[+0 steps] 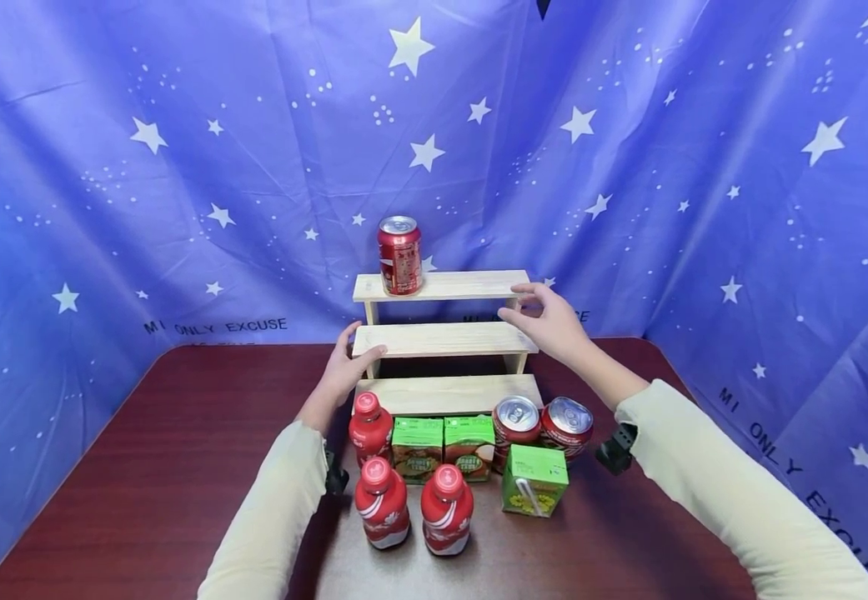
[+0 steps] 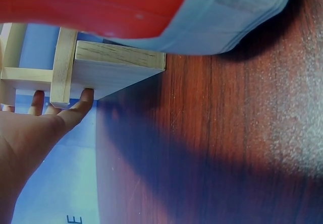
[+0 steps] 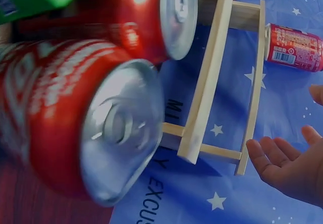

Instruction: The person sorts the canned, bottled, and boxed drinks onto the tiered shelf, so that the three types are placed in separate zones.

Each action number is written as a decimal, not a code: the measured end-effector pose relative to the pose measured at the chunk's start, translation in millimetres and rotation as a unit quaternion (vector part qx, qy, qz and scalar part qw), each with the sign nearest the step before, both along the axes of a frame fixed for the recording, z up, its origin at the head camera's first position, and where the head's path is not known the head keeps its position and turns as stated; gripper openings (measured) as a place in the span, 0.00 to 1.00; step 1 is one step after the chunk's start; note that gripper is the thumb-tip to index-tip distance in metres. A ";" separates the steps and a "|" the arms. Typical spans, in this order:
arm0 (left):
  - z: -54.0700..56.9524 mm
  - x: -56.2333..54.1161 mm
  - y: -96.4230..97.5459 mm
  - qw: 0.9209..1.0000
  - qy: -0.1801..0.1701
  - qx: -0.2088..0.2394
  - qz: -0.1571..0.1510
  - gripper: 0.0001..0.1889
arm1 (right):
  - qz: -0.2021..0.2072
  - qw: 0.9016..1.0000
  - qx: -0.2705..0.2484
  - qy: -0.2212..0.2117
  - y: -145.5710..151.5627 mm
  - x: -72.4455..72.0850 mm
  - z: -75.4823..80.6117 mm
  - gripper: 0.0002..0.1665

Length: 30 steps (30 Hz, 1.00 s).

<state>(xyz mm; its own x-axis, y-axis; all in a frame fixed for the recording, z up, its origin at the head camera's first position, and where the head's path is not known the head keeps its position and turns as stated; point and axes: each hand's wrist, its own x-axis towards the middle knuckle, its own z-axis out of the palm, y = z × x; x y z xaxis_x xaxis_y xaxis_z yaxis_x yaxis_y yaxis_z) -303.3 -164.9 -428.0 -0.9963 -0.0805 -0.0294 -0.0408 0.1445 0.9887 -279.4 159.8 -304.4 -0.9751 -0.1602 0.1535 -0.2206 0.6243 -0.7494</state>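
A three-step pale wooden display rack point(image 1: 444, 340) stands on the table. My left hand point(image 1: 339, 373) grips its left end, the thumb over the middle board and the other fingers at the side. In the left wrist view, those fingers point(image 2: 38, 103) reach around the wooden uprights. My right hand point(image 1: 549, 327) hovers at the right end of the upper boards, fingers apart and loosely bent. The right wrist view shows its fingertips point(image 3: 255, 151) right by the top board's end, holding nothing. A red soda can point(image 1: 400, 257) stands upright on the top step, left of centre.
Before the rack stand several red bottles point(image 1: 381, 504), green drink cartons point(image 1: 418, 450) and two red cans point(image 1: 516, 421). One green carton point(image 1: 534, 482) with a straw sits in front of the cans. A blue star-patterned cloth point(image 1: 434, 125) hangs behind the dark red table point(image 1: 178, 467).
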 end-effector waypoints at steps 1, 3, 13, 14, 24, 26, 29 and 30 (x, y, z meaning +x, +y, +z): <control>-1.4 -0.4 -0.1 1.000 0.000 0.000 0.000 0.41 | 0.003 1.000 0.007 -0.001 1.8 2.3 -1.5 0.35; -1.2 0.5 0.2 1.000 -0.002 0.011 -0.003 0.41 | 0.011 1.000 0.012 -0.003 5.2 7.0 -4.3 0.34; 22.0 18.2 3.6 1.000 -0.006 0.009 -0.013 0.41 | 0.031 0.999 0.034 -0.015 20.0 34.0 -12.8 0.35; 22.5 18.7 3.6 1.000 -0.006 0.007 -0.011 0.40 | 0.033 0.999 0.036 -0.014 21.3 36.2 -13.5 0.35; 19.1 15.1 3.7 1.000 -0.004 0.016 -0.017 0.40 | 0.039 0.998 0.053 -0.006 32.9 57.5 -25.0 0.32; 11.2 9.4 2.2 1.000 0.001 0.019 -0.016 0.41 | 0.043 0.997 0.064 0.001 35.9 61.2 -27.9 0.31; 0.5 0.9 -0.3 1.000 0.006 0.019 -0.013 0.41 | 0.053 0.995 0.080 0.017 41.5 66.3 -32.7 0.29; -2.4 -1.7 -1.1 1.000 0.005 0.018 -0.012 0.41 | 0.055 0.995 0.086 0.022 43.7 67.5 -34.7 0.28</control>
<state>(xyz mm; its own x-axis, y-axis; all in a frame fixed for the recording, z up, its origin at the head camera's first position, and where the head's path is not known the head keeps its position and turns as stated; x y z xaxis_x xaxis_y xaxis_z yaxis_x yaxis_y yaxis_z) -305.0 -165.9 -430.4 -0.9983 -0.0547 -0.0214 -0.0273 0.1096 0.9936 -212.0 203.6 -339.1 -0.9434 -0.2924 0.1569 -0.3243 0.7123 -0.6225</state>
